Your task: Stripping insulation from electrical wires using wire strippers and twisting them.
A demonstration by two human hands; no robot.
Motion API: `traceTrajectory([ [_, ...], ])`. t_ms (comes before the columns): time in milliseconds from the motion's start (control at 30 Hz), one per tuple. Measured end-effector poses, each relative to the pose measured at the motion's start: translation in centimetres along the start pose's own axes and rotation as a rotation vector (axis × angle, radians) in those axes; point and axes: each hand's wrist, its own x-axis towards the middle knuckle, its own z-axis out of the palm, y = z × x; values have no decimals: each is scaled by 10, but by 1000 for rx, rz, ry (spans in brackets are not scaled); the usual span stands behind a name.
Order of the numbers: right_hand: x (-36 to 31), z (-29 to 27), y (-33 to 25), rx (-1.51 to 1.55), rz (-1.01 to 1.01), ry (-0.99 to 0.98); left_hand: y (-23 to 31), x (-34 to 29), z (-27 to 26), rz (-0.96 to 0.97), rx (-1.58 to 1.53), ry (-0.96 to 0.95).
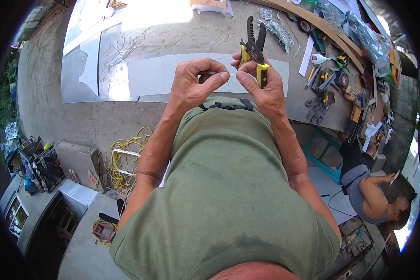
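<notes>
Over the near edge of the worktable, my left hand (191, 85) is closed, its thumb and forefinger pinching a thin wire (228, 85). A loose end of the wire curls down beside the fingertips. Across a small gap, my right hand (268, 91) wraps around wire strippers (253, 50) with yellow and black handles. Their dark jaws point up and away, spread apart. The right thumb and forefinger also come together near the wire; whether they grip it is too small to tell. Beneath both hands lies a long pale sheet (149, 77).
Loose white wires (121, 49) lie on the table's left part. A bundle of light strips (281, 33) rests at the back. Hand tools (327, 79) and a grey glove (317, 109) crowd the right. Beyond a teal stool (329, 158), another person (366, 191) sits. Yellow cord (119, 163) is heaped at left.
</notes>
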Motion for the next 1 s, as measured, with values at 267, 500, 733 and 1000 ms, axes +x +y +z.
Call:
traceTrajectory([
  [267,2,-4,-7,-120,-166,-16,-7,-1,1,-16,-160,25],
  [500,6,-3,-9,-311,-308,-88,-7,-1,3,-6,-215,4],
  [733,5,-4,-7,-331,-325,-89,-9,0,3,-43,-256,-30],
  [1000,2,-6,-9,-403,-268,-75,2,5,-3,-51,-75,-128],
])
